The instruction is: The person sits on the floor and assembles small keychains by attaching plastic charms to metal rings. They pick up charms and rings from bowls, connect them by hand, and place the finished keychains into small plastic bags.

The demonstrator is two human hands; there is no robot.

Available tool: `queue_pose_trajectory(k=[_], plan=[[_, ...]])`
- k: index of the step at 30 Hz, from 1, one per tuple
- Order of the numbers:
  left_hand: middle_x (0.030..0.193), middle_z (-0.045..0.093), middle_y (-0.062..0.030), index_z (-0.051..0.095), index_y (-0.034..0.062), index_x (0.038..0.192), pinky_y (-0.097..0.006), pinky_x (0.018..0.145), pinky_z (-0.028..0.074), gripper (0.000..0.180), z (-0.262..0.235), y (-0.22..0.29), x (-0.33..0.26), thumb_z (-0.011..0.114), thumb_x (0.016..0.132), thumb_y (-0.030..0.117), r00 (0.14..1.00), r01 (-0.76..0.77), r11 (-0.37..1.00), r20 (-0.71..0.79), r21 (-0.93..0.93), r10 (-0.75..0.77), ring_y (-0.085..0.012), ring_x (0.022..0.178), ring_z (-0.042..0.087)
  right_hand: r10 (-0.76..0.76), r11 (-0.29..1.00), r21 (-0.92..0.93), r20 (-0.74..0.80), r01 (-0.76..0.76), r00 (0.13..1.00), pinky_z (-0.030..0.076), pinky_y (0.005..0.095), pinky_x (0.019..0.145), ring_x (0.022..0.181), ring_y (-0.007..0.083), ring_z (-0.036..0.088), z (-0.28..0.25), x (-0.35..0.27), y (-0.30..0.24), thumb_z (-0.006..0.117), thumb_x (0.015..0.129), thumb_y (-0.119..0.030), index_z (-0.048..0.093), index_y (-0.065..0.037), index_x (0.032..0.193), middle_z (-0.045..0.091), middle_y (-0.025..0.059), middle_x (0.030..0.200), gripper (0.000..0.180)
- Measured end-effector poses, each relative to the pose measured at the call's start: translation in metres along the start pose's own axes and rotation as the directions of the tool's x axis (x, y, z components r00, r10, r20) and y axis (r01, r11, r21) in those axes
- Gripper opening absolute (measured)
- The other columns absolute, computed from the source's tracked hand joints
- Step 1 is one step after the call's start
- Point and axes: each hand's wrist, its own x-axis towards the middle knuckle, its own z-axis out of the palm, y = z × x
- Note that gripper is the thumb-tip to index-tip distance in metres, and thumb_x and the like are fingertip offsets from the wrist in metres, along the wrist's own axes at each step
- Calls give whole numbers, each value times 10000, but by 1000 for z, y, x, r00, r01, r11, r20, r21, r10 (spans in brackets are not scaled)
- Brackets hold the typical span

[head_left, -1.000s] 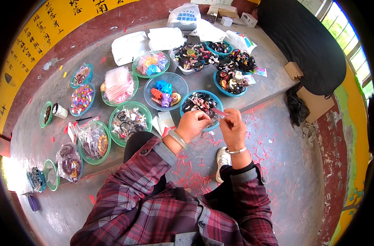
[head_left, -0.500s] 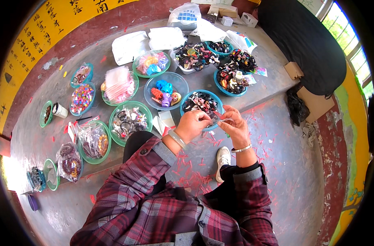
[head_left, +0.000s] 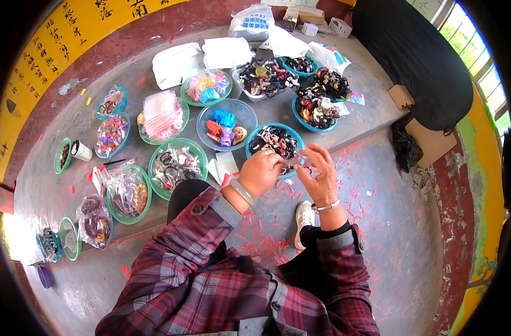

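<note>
My left hand (head_left: 261,172) is closed in a pinch, with fingertips over the near edge of a blue bowl (head_left: 301,141) of dark hair ties (head_left: 275,140). Something small and partly see-through shows at those fingertips, too indistinct to name. Just to the right, my right hand (head_left: 321,182) is open, its thumb and fingers spread apart with nothing visible gripped. Below my left hand, a white and grey box (head_left: 227,162) lies next to a green bowl of small bagged accessories (head_left: 176,165). A clear blue bowl (head_left: 204,131) holds bright scrunchies (head_left: 224,119).
More bowls stand on the ledge, including a bowl of colourful bits (head_left: 112,134) and a stack of pink bags (head_left: 160,115). Dark hair ties fill a white tub (head_left: 264,75) farther back. Red scraps (head_left: 272,243) litter the floor around my white shoe (head_left: 305,221).
My right thumb and fingers have spread apart and moved off the small thing near my left fingertips. My left hand stays pinched in almost the same place.
</note>
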Motion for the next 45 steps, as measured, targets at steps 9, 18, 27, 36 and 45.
queue_pose_trajectory(k=[9,18,27,36,45], plan=[[840,570,-68,579,65,791,-307,585,478,108,-9,24,2,558,690,95,985,-173,889,79,424,153,-239,789,551,587,-7,491,707,-871,394,448,258,569,681,184,611,7,-2,16,512,788,-518,566,-76,866,624,68,788,452],[965,546,-104,541,-3,1011,-328,758,455,347,3,31,-3,609,696,124,951,-284,931,188,229,244,-255,934,510,671,625,337,230,-704,705,453,331,532,613,230,603,7,-4,42,565,769,-229,585,-69,816,622,108,691,168],[889,582,-131,589,34,956,-332,761,446,296,13,-9,-5,638,685,143,931,125,989,356,-85,-86,-280,853,554,43,968,-244,399,61,916,448,405,549,646,333,572,-5,-11,26,551,766,-141,578,-91,806,583,163,699,70],[785,628,-32,608,34,839,-223,517,452,126,-4,3,5,586,789,148,727,686,430,549,-587,-412,-109,698,595,432,650,427,473,-628,768,427,217,578,667,84,560,-7,0,33,621,758,-85,625,-45,833,617,7,747,85],[818,623,-31,586,51,863,-224,552,450,139,-6,6,6,605,774,155,665,740,266,614,-618,-425,-116,754,599,461,618,451,456,-644,762,423,210,562,625,91,553,-1,-2,34,615,770,-105,629,-45,776,614,19,695,62]])
